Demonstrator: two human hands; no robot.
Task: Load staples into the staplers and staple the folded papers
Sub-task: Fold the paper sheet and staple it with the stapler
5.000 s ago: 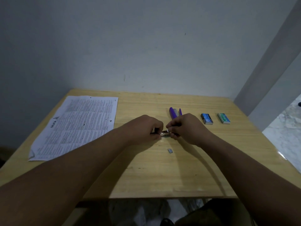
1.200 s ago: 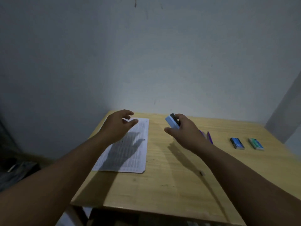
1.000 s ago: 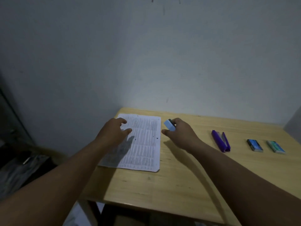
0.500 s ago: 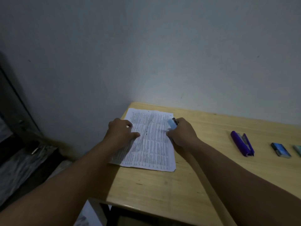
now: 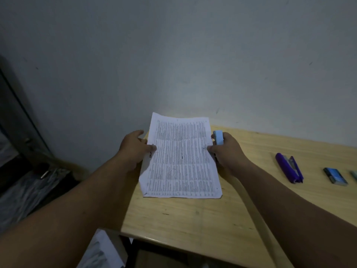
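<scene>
The left hand [image 5: 133,149] pinches the left edge of the printed paper [image 5: 181,161]; the right hand [image 5: 225,151] pinches the right edge while also closed around a light-blue stapler [image 5: 218,137]. The paper's far end is lifted off the desk [image 5: 193,219]; its dense print is unreadable. A purple stapler [image 5: 287,169] and a blue staple box [image 5: 335,176] lie to the right.

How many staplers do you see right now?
2: a light blue stapler held in the right hand at the paper's right edge, and a purple stapler lying on the table further right.
</scene>
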